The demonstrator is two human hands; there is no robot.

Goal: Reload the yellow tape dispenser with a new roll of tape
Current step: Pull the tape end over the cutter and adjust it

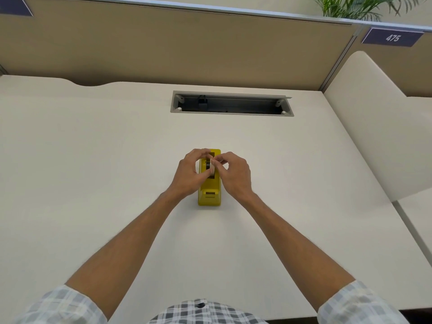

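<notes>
The yellow tape dispenser [209, 195] stands on the white desk [93, 160], its cutter end toward me. A white tape roll [212, 169] with a dark core sits upright over the dispenser's well. My left hand [190, 174] pinches the roll from the left side. My right hand [233, 175] pinches it from the right, fingertips at the roll's top. Both hands cover the middle of the dispenser, so how deep the roll sits is hidden.
An open cable tray slot [231, 104] is cut into the desk behind the dispenser. A beige partition [187, 47] runs along the back, a white side divider [374, 127] rises at right, and a plant [360, 7] shows beyond.
</notes>
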